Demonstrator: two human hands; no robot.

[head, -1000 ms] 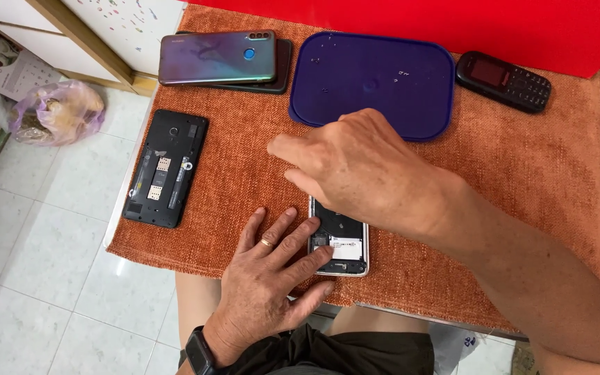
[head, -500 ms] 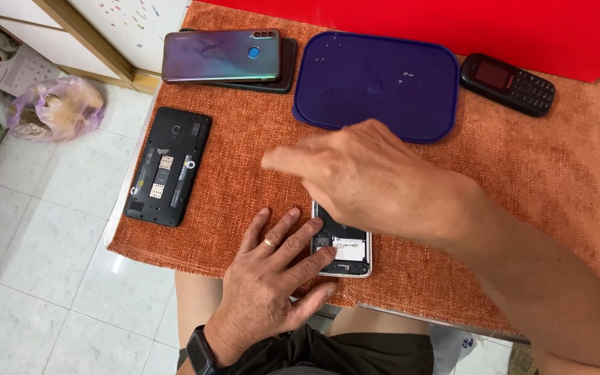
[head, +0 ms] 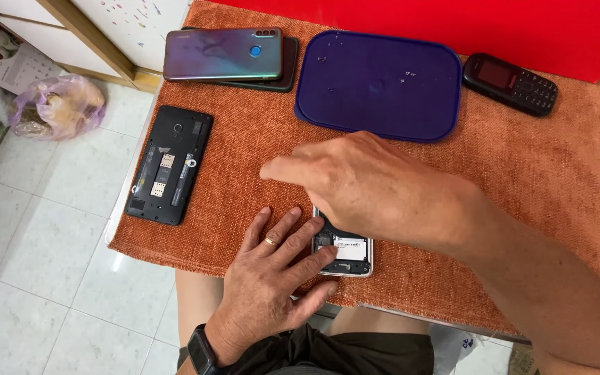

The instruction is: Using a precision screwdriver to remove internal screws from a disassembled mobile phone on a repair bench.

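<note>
Bag: a pale plastic bag (head: 57, 104) sits on the tiled floor, far left, well apart from the table.
Open black phone: a black phone with its back off (head: 169, 164) lies flat at the left edge of the orange cloth (head: 244, 160), its card slots bare and no cover on it.
Stacked phones: a blue-green phone (head: 222, 53) rests back-up on a darker one at the far left of the cloth.
Left hand: the left hand (head: 272, 278) lies palm down on the near edge of the cloth, fingers (head: 293, 232) spread apart, their tips pressing on the left side of the white phone.
White phone: the white phone (head: 345, 250) lies near the middle of the near edge, back removed and insides showing; it appears opened but not closed up again.
Right hand: the right hand (head: 369, 187) hovers over the far half of the white phone and hides it; the forefinger points left, the other fingers curl loosely, clamped on nothing visible.
Lid: a dark blue lid (head: 378, 83) lies flat at the far middle.
Button phone: a small black button phone (head: 510, 83) lies far right, untouched.
</note>
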